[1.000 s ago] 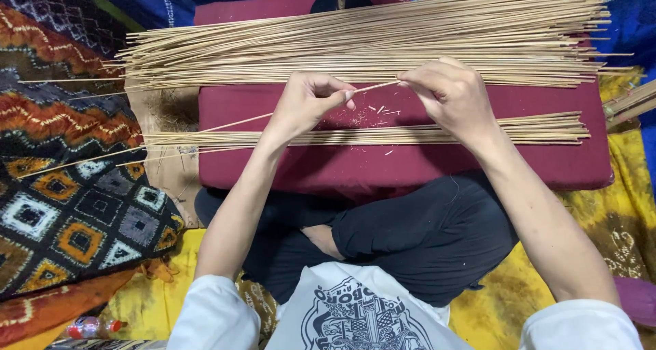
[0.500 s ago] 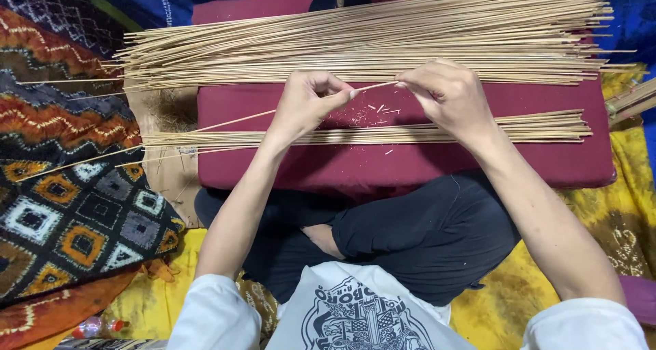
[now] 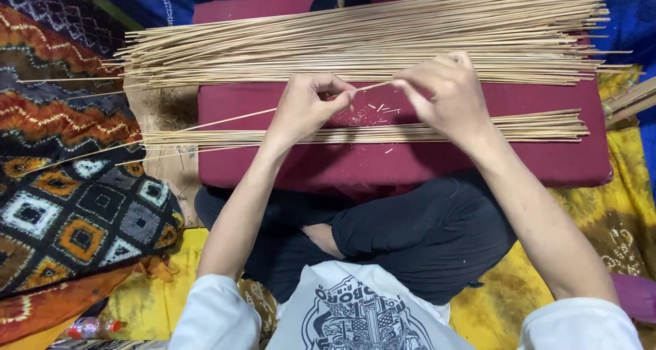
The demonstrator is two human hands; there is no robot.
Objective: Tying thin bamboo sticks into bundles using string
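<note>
Item: one thin stick (image 3: 225,119), slanting over the maroon cushion (image 3: 410,159). My left hand (image 3: 304,107) pinches it shut-fingered; my right hand (image 3: 444,94) closes on its tip. I'd judge short, light strokes best, sparing the small bundle (image 3: 533,126).

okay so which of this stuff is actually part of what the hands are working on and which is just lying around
In use:
left hand
right hand
thin stick held between them
big stick pile
small stick bundle
maroon cushion

Lying about:
patterned blanket
yellow cloth
small bottle

Bare cushion (image 3: 410,162) between stick piles (image 3: 369,43) (near)
</note>
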